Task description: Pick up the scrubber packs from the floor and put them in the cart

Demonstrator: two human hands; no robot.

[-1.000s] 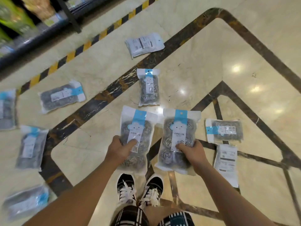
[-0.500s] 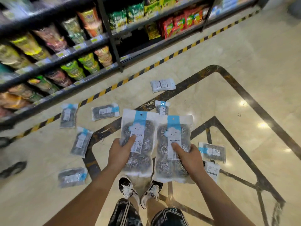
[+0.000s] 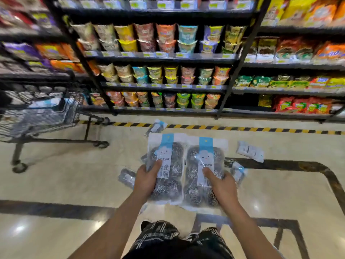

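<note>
Holding one scrubber pack in each hand at this moment: the left hand (image 3: 147, 179) grips the left pack (image 3: 166, 168) with the thumb pressed on its front label and the other fingers hidden behind, and the right hand (image 3: 222, 186) grips the right pack (image 3: 204, 171) in the same way. Side by side and nearly upright, edges touching or almost touching, in the near middle of the scene. The cart (image 3: 40, 116) on the far left, well apart from both hands, with some packs seemingly inside already, though blurred. Probably the carrying step now, so best to turn left and bring both packs over the basket rim before loosening the thumbs. Better to lower them flat than to throw, because the slippery plastic can slide from the fingers or bounce out. Worth watching the feet also: several loose packs (image 3: 250, 151) on the floor (image 3: 65, 184) just beyond the hands, easy to step on. Shelves of noodles (image 3: 164, 71) far behind, not part of the work.
</note>
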